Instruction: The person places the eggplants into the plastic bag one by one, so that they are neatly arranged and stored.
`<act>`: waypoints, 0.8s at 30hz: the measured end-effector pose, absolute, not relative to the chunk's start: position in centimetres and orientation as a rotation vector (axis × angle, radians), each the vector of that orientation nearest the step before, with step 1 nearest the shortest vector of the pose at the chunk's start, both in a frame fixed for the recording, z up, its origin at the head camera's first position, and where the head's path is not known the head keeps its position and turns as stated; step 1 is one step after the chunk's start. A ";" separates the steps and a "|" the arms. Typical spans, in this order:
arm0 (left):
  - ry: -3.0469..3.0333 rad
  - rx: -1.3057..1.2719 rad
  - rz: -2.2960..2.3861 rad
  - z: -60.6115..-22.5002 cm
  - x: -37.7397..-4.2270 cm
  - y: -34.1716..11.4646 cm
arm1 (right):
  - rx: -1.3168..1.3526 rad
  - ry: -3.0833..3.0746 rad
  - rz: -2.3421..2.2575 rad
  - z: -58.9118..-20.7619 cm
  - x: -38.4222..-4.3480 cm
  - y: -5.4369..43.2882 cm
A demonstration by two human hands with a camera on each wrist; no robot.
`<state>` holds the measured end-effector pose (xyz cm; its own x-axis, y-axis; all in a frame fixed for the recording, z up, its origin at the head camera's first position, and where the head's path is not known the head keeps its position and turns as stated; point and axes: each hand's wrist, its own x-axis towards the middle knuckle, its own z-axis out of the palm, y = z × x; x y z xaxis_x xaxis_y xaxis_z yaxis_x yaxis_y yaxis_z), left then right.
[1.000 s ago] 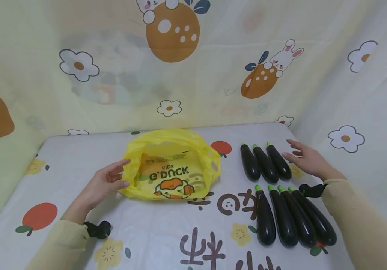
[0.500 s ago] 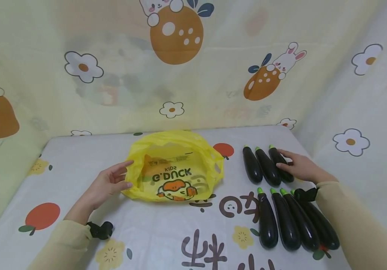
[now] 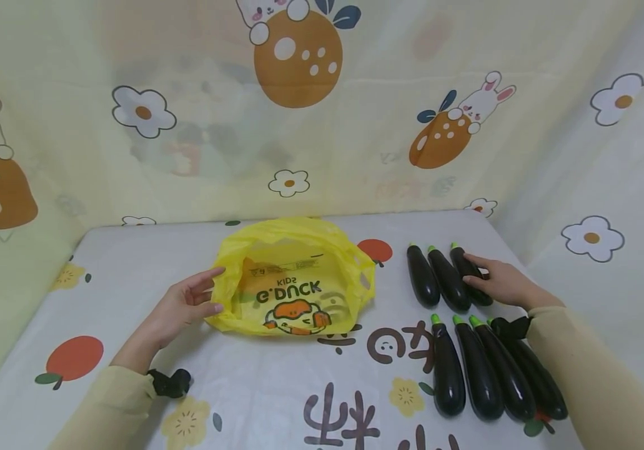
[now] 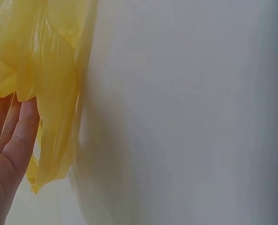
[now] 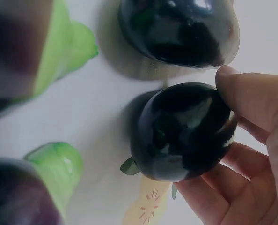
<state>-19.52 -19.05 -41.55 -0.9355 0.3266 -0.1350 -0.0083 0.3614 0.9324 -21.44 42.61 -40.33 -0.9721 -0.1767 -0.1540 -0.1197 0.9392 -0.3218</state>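
A yellow plastic bag (image 3: 282,230), printed with a duck and upside-down lettering, lies on the table with its mouth spread open. At its left side my left hand (image 3: 182,312) touches the plastic with extended fingers; in the left wrist view the fingertips are hidden by the bag (image 4: 57,108). My right hand (image 3: 503,282) grips the rightmost eggplant (image 3: 460,261) of the back row. In the right wrist view the thumb lies on one side of that dark, glossy eggplant (image 5: 183,133) and the fingers on the other. Two more eggplants (image 3: 424,278) lie just left of it.
A front row of several eggplants (image 3: 485,381) with green stem ends lies below my right hand, partly under the right wrist's black strap (image 3: 513,328). A printed white cloth (image 3: 254,400) covers the table. A patterned curtain (image 3: 215,125) rises behind and at both sides.
My right hand has moved left from beside the back row onto its rightmost eggplant and taken hold of it. The left hand stays at the bag; the head view has shifted slightly.
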 end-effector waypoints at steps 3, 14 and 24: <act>2.331 0.274 1.598 -41.6 -19.5 -19.0 | -0.212 2.919 -0.470 -40.2 -21.4 42.6; 2.330 0.263 1.596 -41.6 -19.4 -19.0 | -0.131 2.907 -0.607 -40.0 -21.7 43.5; 2.333 0.283 1.598 -41.8 -19.6 -19.1 | -0.011 2.876 -0.744 -37.7 -21.5 44.1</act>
<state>-19.55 -19.14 -41.82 -0.9362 0.3255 -0.1327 -0.0060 0.3625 0.9320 -21.53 44.12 -37.67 -0.9854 -0.0497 -0.1628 0.0355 0.8753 -0.4822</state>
